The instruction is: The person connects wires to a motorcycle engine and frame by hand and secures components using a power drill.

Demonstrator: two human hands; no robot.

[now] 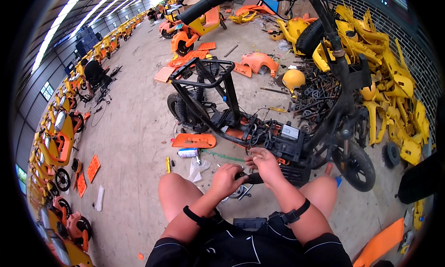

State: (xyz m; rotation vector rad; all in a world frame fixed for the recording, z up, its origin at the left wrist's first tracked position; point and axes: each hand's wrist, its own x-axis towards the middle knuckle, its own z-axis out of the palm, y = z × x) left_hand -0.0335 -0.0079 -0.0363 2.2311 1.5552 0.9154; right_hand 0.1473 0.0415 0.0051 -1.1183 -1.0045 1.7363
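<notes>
In front of my knees, my left hand (226, 180) is closed on one end of a short black piece (254, 178), perhaps a handle; its exact kind I cannot make out. The piece reaches across to just below my right wrist. My right hand (263, 161) is raised beside it, fingers pointing left and slightly apart, with nothing visible in them. Right behind the hands stands a stripped black scooter frame (232, 95) with bare wiring and a box with a pale label (290, 132). Silver tools (245, 192) lie partly hidden under my hands.
A spray can (187, 152), a clear plastic bag (198, 168) and an orange panel (193, 140) lie at left. Yellow body panels (371, 53) are heaped at right beside dark metal parts (315, 97). Scooters (60, 141) line the left side; another person (94, 73) crouches there.
</notes>
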